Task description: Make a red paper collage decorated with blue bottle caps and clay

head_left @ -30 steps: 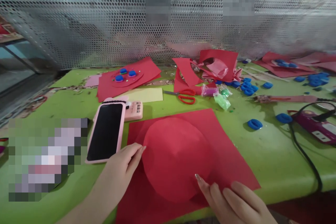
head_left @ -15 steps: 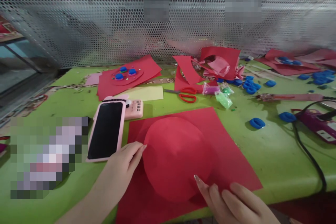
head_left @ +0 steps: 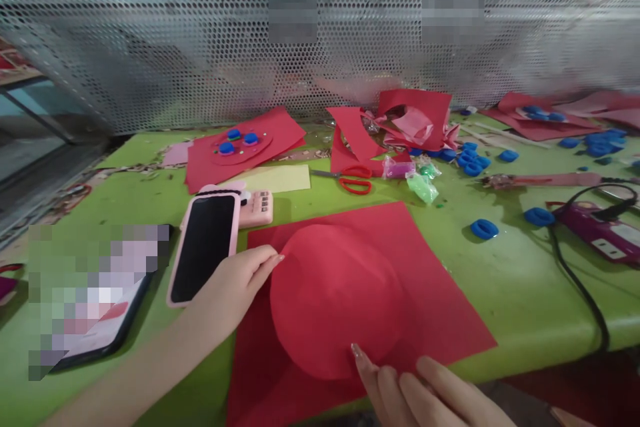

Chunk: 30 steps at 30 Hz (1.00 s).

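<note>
A red paper circle lies on a larger red paper sheet on the green table. My left hand rests at the circle's upper left edge, fingers curled together with the tips touching the paper. My right hand lies at the circle's near edge, fingers stretched out flat, one fingertip on the circle. Neither hand lifts anything. A phone in a pink case lies just left of my left hand.
Red-handled scissors lie behind the sheet. Further back are red paper scraps, a red sheet with blue pieces, small bags of beads, scattered blue rings, a pink calculator and a purple device with a black cable.
My left hand has slid up along the circle's left edge. My right hand has shifted slightly left and nearer. The circle and sheet stay almost in place.
</note>
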Tool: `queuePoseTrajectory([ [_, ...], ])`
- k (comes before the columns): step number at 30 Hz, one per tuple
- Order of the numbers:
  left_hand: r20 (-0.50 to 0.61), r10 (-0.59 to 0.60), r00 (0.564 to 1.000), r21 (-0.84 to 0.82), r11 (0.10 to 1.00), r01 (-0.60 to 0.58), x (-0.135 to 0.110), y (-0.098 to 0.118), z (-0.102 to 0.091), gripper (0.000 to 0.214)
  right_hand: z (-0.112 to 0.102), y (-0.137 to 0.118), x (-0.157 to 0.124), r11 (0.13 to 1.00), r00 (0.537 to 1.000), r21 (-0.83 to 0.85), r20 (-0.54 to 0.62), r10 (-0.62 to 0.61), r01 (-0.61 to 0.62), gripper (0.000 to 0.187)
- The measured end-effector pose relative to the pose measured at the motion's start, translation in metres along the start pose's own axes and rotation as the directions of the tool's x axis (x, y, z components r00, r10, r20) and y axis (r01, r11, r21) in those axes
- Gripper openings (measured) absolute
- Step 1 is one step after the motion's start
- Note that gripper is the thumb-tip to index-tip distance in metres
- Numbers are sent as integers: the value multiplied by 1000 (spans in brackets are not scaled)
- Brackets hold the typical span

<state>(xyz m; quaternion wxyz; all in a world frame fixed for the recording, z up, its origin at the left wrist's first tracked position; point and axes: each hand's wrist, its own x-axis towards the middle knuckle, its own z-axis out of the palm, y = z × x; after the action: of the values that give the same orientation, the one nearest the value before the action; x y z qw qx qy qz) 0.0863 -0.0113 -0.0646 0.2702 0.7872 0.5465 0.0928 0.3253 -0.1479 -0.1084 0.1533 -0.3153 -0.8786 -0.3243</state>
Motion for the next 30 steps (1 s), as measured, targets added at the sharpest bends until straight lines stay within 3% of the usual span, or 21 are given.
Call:
queuePoseTrajectory([
  [4, 53, 30, 998, 6, 1000, -31, 9, -2, -3, 34, 0, 0, 5, 997, 995, 14, 64, -77, 76, 46],
  [8, 76, 58, 995, 8, 998, -59, 15, -3, 0, 34, -4, 0, 13, 998, 999, -43, 1, -45, 45, 37],
  [13, 73, 73, 995, 16, 997, -75, 18, -2, 2, 35, -8, 1, 15, 997, 993, -29, 93, -67, 70, 36],
  [18, 72, 104, 992, 28, 994, -106, 19, -3, 3, 35, -4, 2, 18, 998, 996, 11, 65, -64, 63, 44],
  [24, 89, 97, 991, 55, 993, -102, 19, -5, 2, 35, -1, -1, 21, 998, 999, 63, 34, -6, 4, 35],
  [30, 130, 66, 989, 70, 995, -76, 20, -5, 2, 34, 2, 0, 19, 996, 999, 90, 34, -1, -2, 38],
])
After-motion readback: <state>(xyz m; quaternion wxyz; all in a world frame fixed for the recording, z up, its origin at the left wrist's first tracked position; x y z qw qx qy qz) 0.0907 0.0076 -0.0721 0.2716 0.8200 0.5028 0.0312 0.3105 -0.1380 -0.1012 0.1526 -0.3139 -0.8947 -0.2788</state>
